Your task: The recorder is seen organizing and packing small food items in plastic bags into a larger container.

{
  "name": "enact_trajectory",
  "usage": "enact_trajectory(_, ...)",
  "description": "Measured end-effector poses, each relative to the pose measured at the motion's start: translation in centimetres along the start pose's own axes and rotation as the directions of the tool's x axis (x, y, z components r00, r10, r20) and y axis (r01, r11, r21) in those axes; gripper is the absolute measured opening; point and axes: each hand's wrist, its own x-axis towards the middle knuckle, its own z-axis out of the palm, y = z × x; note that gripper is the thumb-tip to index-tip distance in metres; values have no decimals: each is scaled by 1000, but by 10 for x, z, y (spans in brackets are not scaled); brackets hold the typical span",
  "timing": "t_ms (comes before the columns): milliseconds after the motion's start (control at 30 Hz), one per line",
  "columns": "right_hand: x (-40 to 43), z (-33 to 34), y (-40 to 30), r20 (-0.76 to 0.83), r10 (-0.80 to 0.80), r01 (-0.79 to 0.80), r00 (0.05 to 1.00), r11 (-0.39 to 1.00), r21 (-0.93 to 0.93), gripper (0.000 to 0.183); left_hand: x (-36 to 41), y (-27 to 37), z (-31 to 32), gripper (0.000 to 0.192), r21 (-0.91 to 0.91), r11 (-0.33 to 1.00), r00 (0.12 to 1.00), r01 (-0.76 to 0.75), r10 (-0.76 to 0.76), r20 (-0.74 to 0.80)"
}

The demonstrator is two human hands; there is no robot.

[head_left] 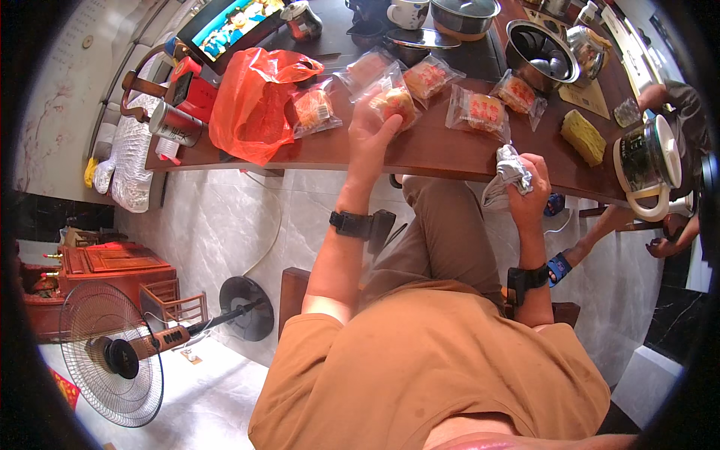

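My left hand (371, 129) grips a clear-wrapped pastry (392, 102) with red print, just above the table. A crumpled grey-white cloth (511, 171) is bunched in my right hand (533, 183) at the table's front edge. Several more wrapped pastries lie around: one pastry packet (314, 109) to the left, another packet (430, 77) behind, a flat-lying packet (478, 111) to the right, and a further packet (518, 94) by the steel pot. Partly hidden behind my left hand's pastry is one more packet (365, 67). A red plastic bag (253, 104) stands left of them.
On the dark wooden table (427, 149) are a yellow sponge (583, 138), a glass teapot (647, 152), a steel pot (541, 56), a can (175, 124) and a lit tablet (230, 28). Another person's arm (678, 236) and sandalled foot (558, 268) show at right. A fan (121, 354) stands left.
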Motion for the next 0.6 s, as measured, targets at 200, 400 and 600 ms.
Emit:
enact_trajectory(200, -1, 0, 2, 3, 13, -13, 1000, 1000, 4, 31, -1, 4, 2, 61, -8, 1000, 1000, 17, -17, 3)
enact_trajectory(400, -1, 1, 2, -7, 9, -9, 1000, 1000, 11, 32, 0, 1, 0, 61, 1, 1000, 1000, 15, -15, -1)
enact_trajectory(600, -1, 1, 3, -8, 2, -2, 1000, 1000, 13, 33, 0, 0, -1, 61, -3, 1000, 1000, 13, -13, -2)
